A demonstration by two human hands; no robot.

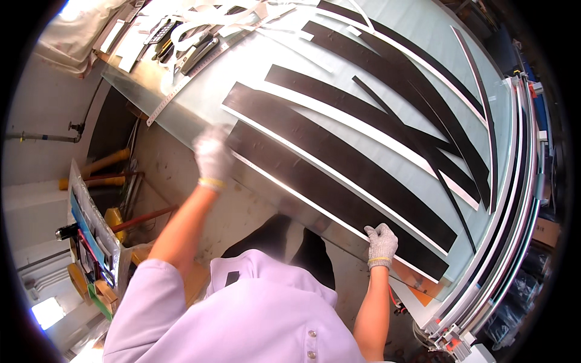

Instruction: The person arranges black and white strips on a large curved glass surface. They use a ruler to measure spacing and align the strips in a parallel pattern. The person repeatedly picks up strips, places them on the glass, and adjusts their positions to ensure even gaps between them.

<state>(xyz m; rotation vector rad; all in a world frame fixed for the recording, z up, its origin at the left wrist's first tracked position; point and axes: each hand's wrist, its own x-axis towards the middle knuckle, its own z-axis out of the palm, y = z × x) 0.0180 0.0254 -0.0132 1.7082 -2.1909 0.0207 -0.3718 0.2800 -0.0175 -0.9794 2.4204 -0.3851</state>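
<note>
A long black strip (339, 199) with a white near edge lies along the front of the glass-topped table (284, 54). My left hand (213, 154), in a light knit glove, is at the strip's left end; motion smears its fingers, so their grip cannot be made out. At the strip's near edge, toward its right end, my gloved right hand (382, 243) has its fingers curled in on the white border. Just behind lies a second black strip (327, 145) with a white edge, roughly parallel to the first.
More black strips (363, 60) and narrow offcuts (411, 133) overlap across the table's far side. A metal ruler (181, 91), a utility knife (198, 55) and a calculator (160, 33) lie at the far left. Long rails (514, 199) run down the right edge.
</note>
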